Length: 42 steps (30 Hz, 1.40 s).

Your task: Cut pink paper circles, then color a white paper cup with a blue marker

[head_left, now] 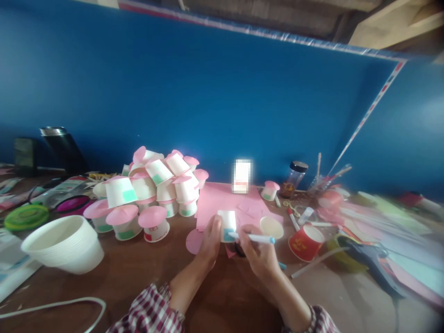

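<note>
Between the fingers of my left hand (208,245) is a small white paper cup (227,218) with a blue patch near its lower edge. My right hand (259,259) is closed around a light-blue marker (258,238), its tip at the blue patch. Pink paper sheets (222,196) lie behind the hands, and a pink paper disc (194,241) is beside my left hand. A cream paper cup (271,227) stands just beyond my right hand. Part of the held cup is hidden by my fingers.
At left, white cups with pink paper tops (152,217) are piled up, near nested white cups (65,245). At right are a red paper cup (305,243), a glue gun (374,266) and a black-lidded jar (294,178). A blue panel (208,92) rises behind the table.
</note>
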Available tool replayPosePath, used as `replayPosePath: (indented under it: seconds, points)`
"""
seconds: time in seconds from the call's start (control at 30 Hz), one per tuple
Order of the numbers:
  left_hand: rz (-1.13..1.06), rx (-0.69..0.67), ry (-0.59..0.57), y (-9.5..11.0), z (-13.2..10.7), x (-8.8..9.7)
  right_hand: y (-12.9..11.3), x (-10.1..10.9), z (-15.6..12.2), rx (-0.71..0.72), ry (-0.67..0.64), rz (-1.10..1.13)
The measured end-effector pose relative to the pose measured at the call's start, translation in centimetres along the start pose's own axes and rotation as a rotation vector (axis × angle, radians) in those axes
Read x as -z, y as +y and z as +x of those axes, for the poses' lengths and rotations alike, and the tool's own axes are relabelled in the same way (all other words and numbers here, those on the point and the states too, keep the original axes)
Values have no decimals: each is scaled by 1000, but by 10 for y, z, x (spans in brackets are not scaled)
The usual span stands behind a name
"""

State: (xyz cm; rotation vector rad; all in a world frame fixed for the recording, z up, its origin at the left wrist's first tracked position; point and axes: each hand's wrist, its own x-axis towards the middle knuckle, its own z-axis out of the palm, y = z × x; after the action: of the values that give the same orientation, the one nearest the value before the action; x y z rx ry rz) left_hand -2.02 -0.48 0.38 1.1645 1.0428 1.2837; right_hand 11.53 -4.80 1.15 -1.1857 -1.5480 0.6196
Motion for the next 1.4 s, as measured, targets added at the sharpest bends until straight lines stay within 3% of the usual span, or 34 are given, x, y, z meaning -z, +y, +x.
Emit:
replayPosePath:
  seconds: [0.37,0.83,1.03,1.13,1.27,1.4]
  points:
    - [-8,-17,-38,11,-1,-2,-3,0,-1,22,-5,-28]
    - [50,-36,-34,9,-1,-3,-7,0,0,51,25,-98]
    - [39,-34,-40,12,-2,-2,-9,0,1,52,-19,-131]
    - [3,-19,-22,8,-1,-2,-6,-1,0,-8,-2,-32]
    - [-118,88,82,-5,3,-2,-2,-1,2,-68,129,91]
    - [-167,153,82,-20,8,-3,-3,0,5,-111,170,145]
